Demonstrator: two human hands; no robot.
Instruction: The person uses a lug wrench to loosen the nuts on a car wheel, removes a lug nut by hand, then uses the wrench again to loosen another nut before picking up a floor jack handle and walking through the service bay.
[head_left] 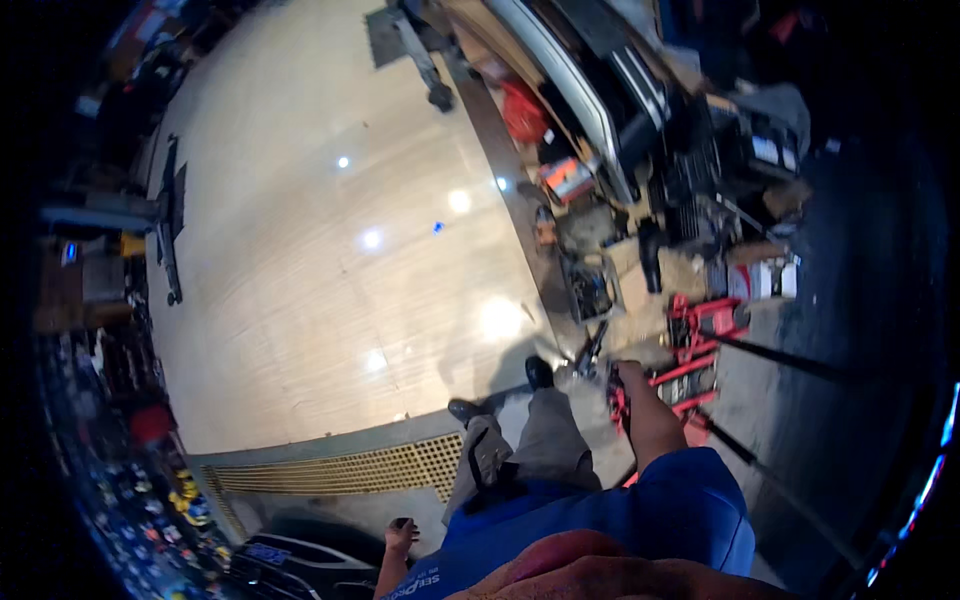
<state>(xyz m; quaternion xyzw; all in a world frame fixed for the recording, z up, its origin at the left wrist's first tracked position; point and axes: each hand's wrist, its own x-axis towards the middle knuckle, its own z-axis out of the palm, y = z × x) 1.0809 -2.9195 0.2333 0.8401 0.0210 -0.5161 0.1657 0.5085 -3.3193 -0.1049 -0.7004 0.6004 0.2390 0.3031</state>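
My right hand (629, 376) reaches forward at the end of an outstretched arm, its fingers closed around something dark and blurred. Just ahead of it is a dark, tool-like object (590, 350); whether it is in my grip or behind my hand I cannot make out. Red floor jacks (690, 385) with long black handles stand beside and beyond that arm. Low at my left side hangs my left hand (402, 536), fingers curled, with a small dark patch at the fingertips. A black case or cart top (300, 565) lies nearest to it.
A pale, glossy floor (330, 250) spreads ahead of my shoes, edged by a yellow grating (340, 468). Lift arms (425, 70) stand at its far edge and a lift post (100, 212) at left. Boxes, a grey crate (592, 290) and vehicle parts crowd the right side.
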